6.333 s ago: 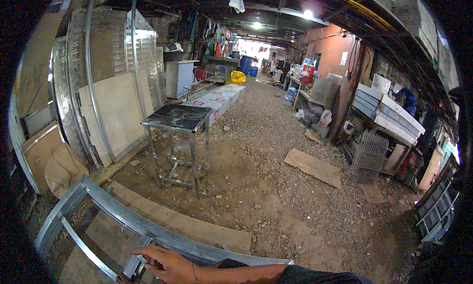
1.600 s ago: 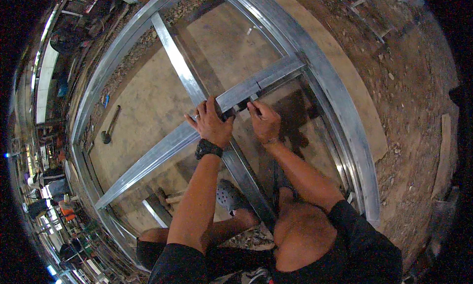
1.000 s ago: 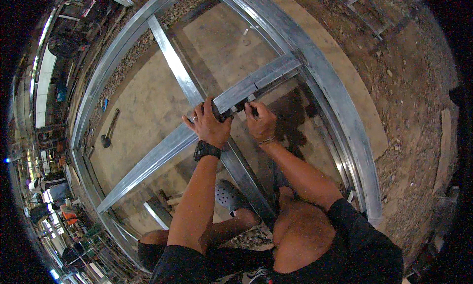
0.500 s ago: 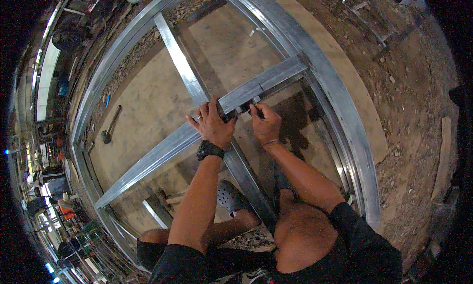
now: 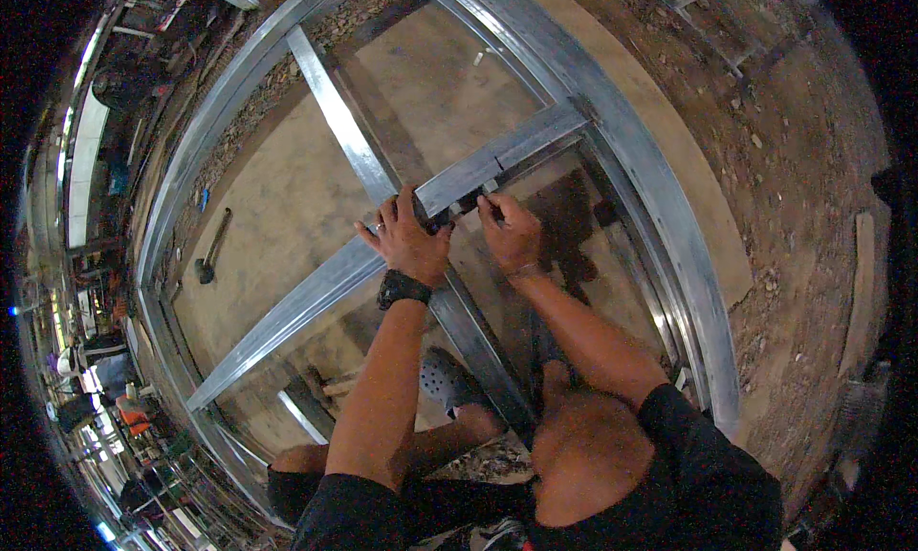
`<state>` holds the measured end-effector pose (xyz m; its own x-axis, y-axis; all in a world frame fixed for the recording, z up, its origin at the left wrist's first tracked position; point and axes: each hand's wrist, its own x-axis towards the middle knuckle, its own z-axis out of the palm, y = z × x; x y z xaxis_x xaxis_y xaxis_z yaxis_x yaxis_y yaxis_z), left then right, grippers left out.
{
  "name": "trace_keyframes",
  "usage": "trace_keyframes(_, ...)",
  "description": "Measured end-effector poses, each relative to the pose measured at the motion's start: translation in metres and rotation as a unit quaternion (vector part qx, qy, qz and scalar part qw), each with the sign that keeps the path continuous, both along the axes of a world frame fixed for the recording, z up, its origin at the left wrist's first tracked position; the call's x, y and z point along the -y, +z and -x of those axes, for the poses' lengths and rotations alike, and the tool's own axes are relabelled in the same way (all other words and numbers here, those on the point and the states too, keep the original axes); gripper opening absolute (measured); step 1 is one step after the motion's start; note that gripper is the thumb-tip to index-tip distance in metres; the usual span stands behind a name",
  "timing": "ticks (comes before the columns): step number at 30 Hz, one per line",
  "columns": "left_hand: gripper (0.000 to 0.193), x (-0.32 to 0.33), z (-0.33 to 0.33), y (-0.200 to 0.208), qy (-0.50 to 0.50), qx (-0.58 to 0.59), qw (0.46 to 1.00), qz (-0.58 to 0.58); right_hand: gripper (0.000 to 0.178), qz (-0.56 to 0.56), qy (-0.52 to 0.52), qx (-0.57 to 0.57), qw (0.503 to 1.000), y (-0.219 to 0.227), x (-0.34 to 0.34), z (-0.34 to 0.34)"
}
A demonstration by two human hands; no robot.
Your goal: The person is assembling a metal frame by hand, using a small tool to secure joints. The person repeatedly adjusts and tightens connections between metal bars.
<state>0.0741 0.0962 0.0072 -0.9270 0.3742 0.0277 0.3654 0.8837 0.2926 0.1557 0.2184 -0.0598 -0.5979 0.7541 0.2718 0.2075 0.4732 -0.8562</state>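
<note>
My left hand [image 5: 411, 243] lies over the crossing of a shiny metal frame, wearing a dark wristwatch [image 5: 403, 289]. Its fingers spread across a metal cross bar [image 5: 502, 154], while index finger and thumb bracket a small dark tool [image 5: 466, 205] against that bar. Pale metal bits show on the tool; its exact kind is unclear. My right hand [image 5: 511, 234] is closed in a pinch at the tool's right end, just below the bar's near edge. A second metal bar [image 5: 335, 111] runs away from the crossing.
The curved-looking outer metal frame [image 5: 650, 188] surrounds the crossing. A hammer-like tool [image 5: 212, 250] lies on the tan ground panel [image 5: 287, 188] at left. My clog-covered foot [image 5: 445, 379] rests inside the frame. A wooden plank [image 5: 861, 293] lies far right; cluttered equipment lines the far left.
The view has shifted slightly, moving the frame a little leftward and up. My right hand stays at the tool with its fingers slightly repositioned; my left hand keeps its place on the crossing.
</note>
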Motion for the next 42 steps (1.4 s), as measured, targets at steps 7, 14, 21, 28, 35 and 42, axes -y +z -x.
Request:
trace_keyframes(7,0.087,0.0017,0.0026,-0.0068,-0.005,-0.013,1.0,0.014,0.015,-0.017,-0.009,-0.059,0.998,0.002,0.0005,0.002)
trace_keyframes(14,0.087,0.0012,0.003,-0.0039,0.0,0.004,1.0,0.017,0.014,-0.043,-0.016,-0.058,0.997,-0.0041,0.0008,0.0042)
trace_keyframes(21,0.088,0.0027,0.0028,-0.0048,-0.006,0.0,1.0,0.01,0.014,-0.04,-0.009,-0.074,0.996,-0.0008,-0.0007,0.004)
trace_keyframes(28,0.088,0.005,0.0048,-0.0072,-0.007,0.016,1.0,0.008,0.013,-0.035,0.008,-0.037,0.999,0.0042,-0.0029,0.0014)
trace_keyframes(35,0.088,0.0051,0.0053,-0.0093,-0.009,0.001,1.0,0.007,0.011,-0.02,0.003,-0.042,0.999,0.0021,-0.0026,0.003)
trace_keyframes(42,0.087,0.0043,0.004,-0.007,-0.01,-0.009,1.0,0.004,0.011,-0.019,0.002,-0.052,0.998,0.0041,-0.002,0.0029)
